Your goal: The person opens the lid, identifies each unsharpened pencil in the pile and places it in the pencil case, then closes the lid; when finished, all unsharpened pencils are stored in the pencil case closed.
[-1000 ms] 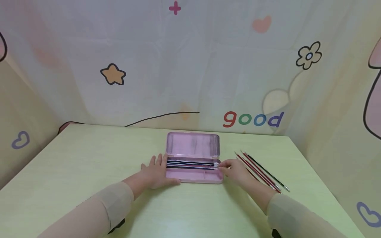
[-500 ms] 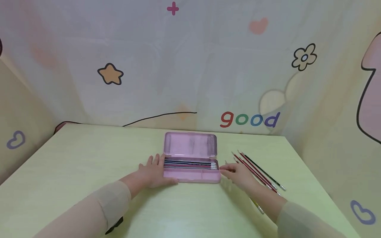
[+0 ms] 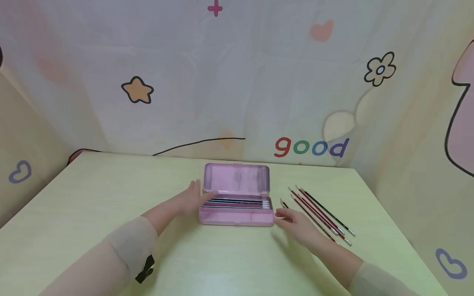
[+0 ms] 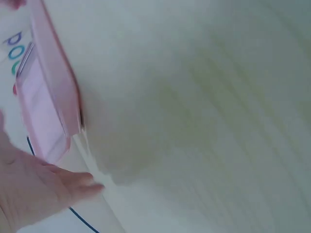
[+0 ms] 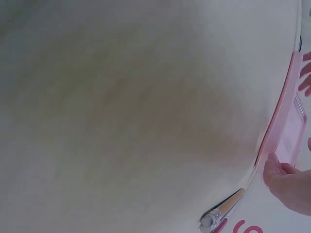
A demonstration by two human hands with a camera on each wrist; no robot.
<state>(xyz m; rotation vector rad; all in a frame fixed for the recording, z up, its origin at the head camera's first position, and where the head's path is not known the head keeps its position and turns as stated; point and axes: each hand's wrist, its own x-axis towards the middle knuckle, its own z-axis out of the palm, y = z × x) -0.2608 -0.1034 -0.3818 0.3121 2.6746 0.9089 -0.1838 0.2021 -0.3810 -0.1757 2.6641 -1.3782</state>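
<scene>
A pink pencil case (image 3: 226,217) lies on the table with its lid (image 3: 237,178) folded back. Several dark-striped pencils (image 3: 237,204) rest side by side in its rear compartment, their white ends to the right. My left hand (image 3: 190,200) is at the left end, fingers straight, thumb reaching over the case near the hinge; the left wrist view shows this hand (image 4: 41,191) beside the lid. At the right end my right hand (image 3: 298,225) has its fingertips right at the case's edge, fingers loosely bent, nothing visible in them. The right wrist view shows the thumb against the pink wall (image 5: 279,116).
Several red and black pencils (image 3: 322,213) lie fanned on the table to the right, some partly behind my right forearm. A dark pencil tip (image 3: 283,203) shows just above the right hand. A printed cloth (image 3: 237,82) hangs behind the pale table (image 3: 111,185).
My right hand has moved off the pencils in the case to its right edge. My left hand has shifted back along the left end, thumb now over the case near the hinge.
</scene>
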